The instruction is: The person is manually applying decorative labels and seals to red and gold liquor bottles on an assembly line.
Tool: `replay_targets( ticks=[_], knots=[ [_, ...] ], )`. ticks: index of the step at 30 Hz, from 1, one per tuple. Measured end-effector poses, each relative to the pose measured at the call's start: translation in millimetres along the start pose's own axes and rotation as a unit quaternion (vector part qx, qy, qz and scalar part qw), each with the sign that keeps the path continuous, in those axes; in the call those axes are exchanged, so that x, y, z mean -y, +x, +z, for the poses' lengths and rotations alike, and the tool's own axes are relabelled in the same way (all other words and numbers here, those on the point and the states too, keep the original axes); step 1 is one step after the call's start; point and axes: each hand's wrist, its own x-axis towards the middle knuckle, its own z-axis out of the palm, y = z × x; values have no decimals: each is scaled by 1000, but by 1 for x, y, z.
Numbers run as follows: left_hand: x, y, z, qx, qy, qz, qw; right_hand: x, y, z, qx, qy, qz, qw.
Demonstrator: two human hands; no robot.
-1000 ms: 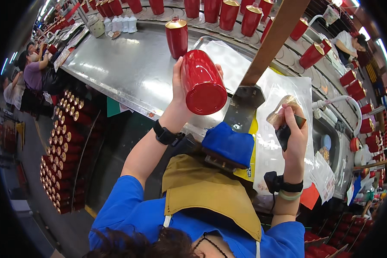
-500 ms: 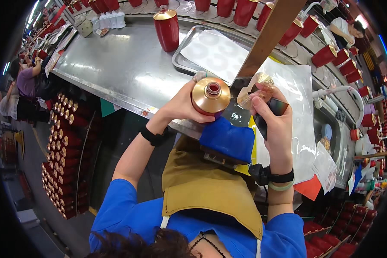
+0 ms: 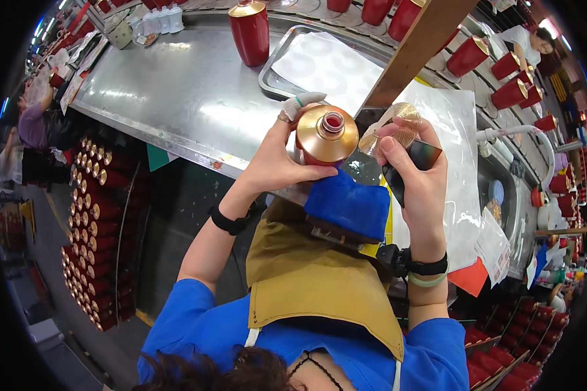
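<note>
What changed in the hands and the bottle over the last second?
The left hand brought the red bottle down from its raised, tipped position to upright, gold top facing up, above the blue pad. The right hand moved in beside it. Both grips are unchanged; the right keeps its dark tool.

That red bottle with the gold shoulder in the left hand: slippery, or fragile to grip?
The red bottle looks glossy, so probably slippery; the left hand wraps its body. Likely ceramic or glass, so probably heavy and breakable. Its round body may roll if laid down.
</note>
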Motion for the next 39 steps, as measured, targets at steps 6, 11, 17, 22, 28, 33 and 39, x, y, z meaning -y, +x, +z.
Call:
replay_targets(
  ticks=[6, 11, 17, 22, 28, 33, 39],
  knots=[
    [-38, -29, 7, -167, 188, 154, 956, 15, 0, 21, 2, 12, -43, 999],
    [-65, -43, 36, -180, -210, 59, 959, 20, -14, 36, 119, 17, -36, 992],
    [-77, -41, 31, -196, -248, 22, 949, 6, -18, 35, 51, -8, 26, 998],
    [-77, -42, 28, -189, -260, -31, 946, -2, -18, 34, 65, -82, -46, 993],
    [-72, -32, 24, -220, -160, -34, 962, -12, -10, 33, 42, -73, -83, 993],
    [-66, -22, 25, -240, -68, -14, 968, -27, -1, 34, -12, -221, -175, 959],
    [-62, -20, 23, -234, -32, 7, 972, -30, -6, 35, -27, -288, -211, 934]
  ],
)
